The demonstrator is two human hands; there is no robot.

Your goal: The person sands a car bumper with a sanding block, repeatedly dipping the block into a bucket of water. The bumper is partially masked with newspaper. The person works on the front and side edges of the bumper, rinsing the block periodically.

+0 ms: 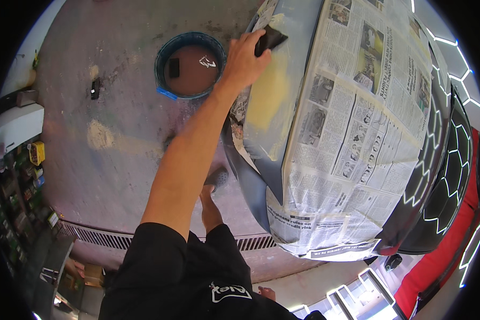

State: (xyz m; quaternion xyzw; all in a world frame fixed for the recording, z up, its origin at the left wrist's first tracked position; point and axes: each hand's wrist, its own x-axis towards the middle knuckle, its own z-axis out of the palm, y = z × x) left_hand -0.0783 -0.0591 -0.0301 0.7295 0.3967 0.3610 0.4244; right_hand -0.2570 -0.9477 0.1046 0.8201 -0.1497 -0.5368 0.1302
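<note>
My left hand [244,60] reaches out over the car panel, its fingers closed on a piece of black sandpaper [272,40]. The sandpaper lies against the grey-primed panel [298,34], at the far end of a pale yellow filler patch [269,96]. Newspaper [357,101] covers the car body just right of this strip. Only a small part of my right hand [266,293] shows, low beside my black shirt; its fingers are mostly hidden.
A dark round tub [159,72] of murky brown water, with a black block [174,68] in it, stands on the floor left of the car. Farther left lies a small black object [95,88]. A floor grate [93,234] runs behind my feet. Shelves of supplies [18,208] line the left.
</note>
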